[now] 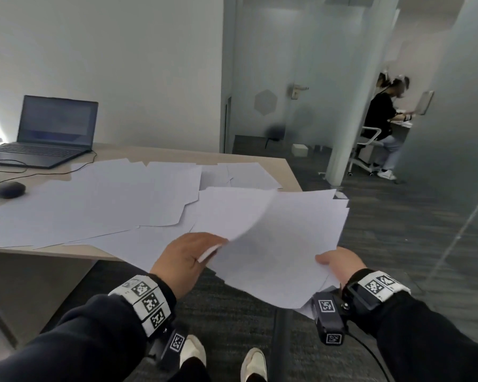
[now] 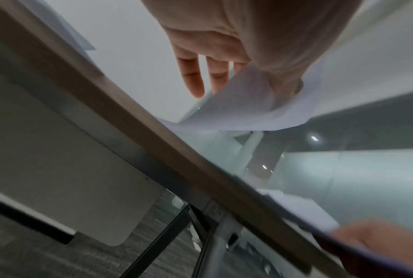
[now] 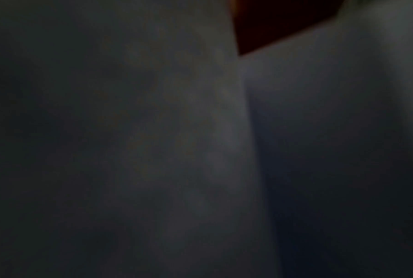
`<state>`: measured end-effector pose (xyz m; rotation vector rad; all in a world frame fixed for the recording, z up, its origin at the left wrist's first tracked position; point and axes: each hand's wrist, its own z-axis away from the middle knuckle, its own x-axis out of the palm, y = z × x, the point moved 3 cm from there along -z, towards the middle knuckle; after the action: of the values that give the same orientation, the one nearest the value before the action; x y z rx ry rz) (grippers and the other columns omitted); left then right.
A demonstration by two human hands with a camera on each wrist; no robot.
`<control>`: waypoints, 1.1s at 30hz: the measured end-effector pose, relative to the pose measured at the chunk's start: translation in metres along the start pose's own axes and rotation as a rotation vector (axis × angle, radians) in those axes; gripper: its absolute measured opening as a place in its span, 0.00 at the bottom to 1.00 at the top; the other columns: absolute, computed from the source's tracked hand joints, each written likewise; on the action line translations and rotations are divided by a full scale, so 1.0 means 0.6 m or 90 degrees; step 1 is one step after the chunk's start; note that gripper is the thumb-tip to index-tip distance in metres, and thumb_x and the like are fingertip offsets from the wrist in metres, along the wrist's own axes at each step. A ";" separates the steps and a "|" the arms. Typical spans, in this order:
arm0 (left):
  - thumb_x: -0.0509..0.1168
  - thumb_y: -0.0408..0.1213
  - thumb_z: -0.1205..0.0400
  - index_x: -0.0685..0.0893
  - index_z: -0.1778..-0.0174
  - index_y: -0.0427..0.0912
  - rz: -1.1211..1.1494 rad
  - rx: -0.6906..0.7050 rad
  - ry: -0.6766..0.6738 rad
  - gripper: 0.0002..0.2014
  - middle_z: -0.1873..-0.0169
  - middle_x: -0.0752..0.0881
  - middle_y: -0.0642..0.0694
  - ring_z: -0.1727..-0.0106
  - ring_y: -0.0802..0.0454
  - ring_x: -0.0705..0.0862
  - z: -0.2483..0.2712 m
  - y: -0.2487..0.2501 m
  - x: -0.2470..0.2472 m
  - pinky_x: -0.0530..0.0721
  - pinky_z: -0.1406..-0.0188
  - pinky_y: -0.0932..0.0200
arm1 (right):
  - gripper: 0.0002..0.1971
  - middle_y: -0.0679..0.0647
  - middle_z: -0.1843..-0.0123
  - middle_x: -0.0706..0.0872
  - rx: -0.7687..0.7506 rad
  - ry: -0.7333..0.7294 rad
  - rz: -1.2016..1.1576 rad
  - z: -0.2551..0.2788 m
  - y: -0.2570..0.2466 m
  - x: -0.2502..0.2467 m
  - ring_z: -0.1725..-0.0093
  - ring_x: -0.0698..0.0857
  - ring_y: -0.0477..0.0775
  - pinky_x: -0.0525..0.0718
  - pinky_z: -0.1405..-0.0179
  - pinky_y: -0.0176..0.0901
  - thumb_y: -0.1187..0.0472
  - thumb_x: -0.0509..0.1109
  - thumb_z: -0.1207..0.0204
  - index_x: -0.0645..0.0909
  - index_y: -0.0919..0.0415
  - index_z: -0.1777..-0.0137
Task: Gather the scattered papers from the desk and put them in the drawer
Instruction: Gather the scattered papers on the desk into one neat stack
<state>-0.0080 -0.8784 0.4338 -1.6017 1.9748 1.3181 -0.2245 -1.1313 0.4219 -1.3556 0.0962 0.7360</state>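
Observation:
Several white papers (image 1: pixel 108 199) lie scattered and overlapping across the beige desk (image 1: pixel 155 152). Off the desk's front right corner, my right hand (image 1: pixel 340 264) holds a loose stack of sheets (image 1: pixel 287 252) from below, thumb on top. My left hand (image 1: pixel 188 255) pinches the near edge of one curling sheet (image 1: pixel 240 216) over that stack. In the left wrist view the thumb presses the sheet (image 2: pixel 243 109) against the left hand (image 2: pixel 224 65), just above the desk edge (image 2: pixel 153 135). Paper (image 3: pixel 153 150) covers the dark right wrist view. No drawer is in sight.
An open laptop (image 1: pixel 53 128) and a dark mouse (image 1: pixel 7 189) with cables sit at the desk's far left. A person (image 1: pixel 381 117) sits at another desk behind a glass wall (image 1: pixel 453 133). Grey carpet (image 1: pixel 384 216) lies to the right, my shoes (image 1: pixel 253 363) below.

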 end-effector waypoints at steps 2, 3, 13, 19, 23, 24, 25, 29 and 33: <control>0.56 0.43 0.15 0.80 0.32 0.66 -0.076 0.074 -0.116 0.19 0.36 0.83 0.66 0.34 0.63 0.79 0.010 0.000 0.025 0.78 0.37 0.53 | 0.20 0.67 0.38 0.86 -0.003 -0.032 -0.015 0.010 -0.001 0.013 0.36 0.84 0.69 0.82 0.34 0.60 0.66 0.73 0.28 0.82 0.68 0.36; 0.59 0.39 0.17 0.78 0.31 0.69 -0.117 0.100 -0.164 0.22 0.35 0.83 0.66 0.33 0.62 0.78 0.016 0.002 0.034 0.77 0.37 0.53 | 0.20 0.66 0.40 0.87 -0.002 -0.050 -0.031 0.013 -0.001 0.018 0.39 0.85 0.69 0.82 0.35 0.63 0.66 0.73 0.31 0.83 0.67 0.38; 0.61 0.37 0.23 0.83 0.32 0.62 -0.253 -0.072 -0.224 0.24 0.26 0.78 0.60 0.25 0.52 0.75 0.010 -0.037 0.020 0.72 0.25 0.53 | 0.07 0.69 0.47 0.89 0.011 -0.102 -0.166 0.024 0.001 0.044 0.43 0.87 0.73 0.81 0.34 0.69 0.76 0.67 0.24 0.84 0.66 0.55; 0.64 0.36 0.17 0.83 0.35 0.68 -0.138 -0.149 -0.235 0.21 0.25 0.75 0.65 0.21 0.61 0.68 0.006 -0.059 0.028 0.57 0.23 0.68 | 0.05 0.71 0.46 0.90 0.004 -0.123 -0.158 0.025 0.008 0.059 0.43 0.87 0.74 0.80 0.33 0.69 0.68 0.68 0.24 0.85 0.66 0.55; 0.68 0.34 0.19 0.75 0.58 0.89 -0.081 -0.112 -0.309 0.31 0.33 0.72 0.75 0.26 0.73 0.65 -0.003 -0.050 0.028 0.54 0.27 0.73 | 0.15 0.57 0.46 0.93 -0.029 -0.169 -0.170 0.024 0.008 0.063 0.42 0.89 0.63 0.79 0.30 0.59 0.47 0.73 0.26 0.89 0.59 0.49; 0.69 0.35 0.20 0.73 0.62 0.92 -0.070 -0.107 -0.328 0.34 0.34 0.71 0.76 0.26 0.74 0.64 -0.005 -0.049 0.030 0.55 0.26 0.71 | 0.17 0.55 0.46 0.93 -0.033 -0.187 -0.162 0.025 0.008 0.064 0.43 0.90 0.61 0.80 0.31 0.57 0.47 0.74 0.26 0.89 0.59 0.46; 0.69 0.35 0.20 0.71 0.64 0.94 -0.067 -0.109 -0.346 0.36 0.34 0.71 0.77 0.26 0.74 0.64 -0.006 -0.050 0.033 0.56 0.24 0.69 | 0.15 0.57 0.45 0.93 -0.036 -0.208 -0.161 0.028 0.007 0.065 0.43 0.90 0.61 0.81 0.32 0.57 0.52 0.74 0.24 0.88 0.61 0.44; 0.59 0.29 0.31 0.71 0.52 0.95 -0.027 -0.185 -0.358 0.41 0.32 0.68 0.83 0.23 0.67 0.69 -0.007 -0.044 0.040 0.68 0.21 0.53 | 0.11 0.68 0.43 0.90 -0.049 -0.204 -0.167 0.023 0.012 0.061 0.42 0.88 0.69 0.81 0.33 0.65 0.72 0.71 0.23 0.86 0.71 0.42; 0.58 0.32 0.37 0.80 0.34 0.73 0.245 -0.282 -0.311 0.38 0.25 0.73 0.68 0.21 0.59 0.68 -0.019 -0.027 0.030 0.64 0.23 0.58 | 0.08 0.63 0.46 0.91 -0.116 -0.151 -0.201 0.022 0.001 0.040 0.46 0.89 0.65 0.85 0.39 0.58 0.73 0.70 0.22 0.87 0.63 0.47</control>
<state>0.0037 -0.8981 0.4197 -0.9155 1.8069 2.1712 -0.2109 -1.1089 0.4133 -1.4037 -0.3736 0.6425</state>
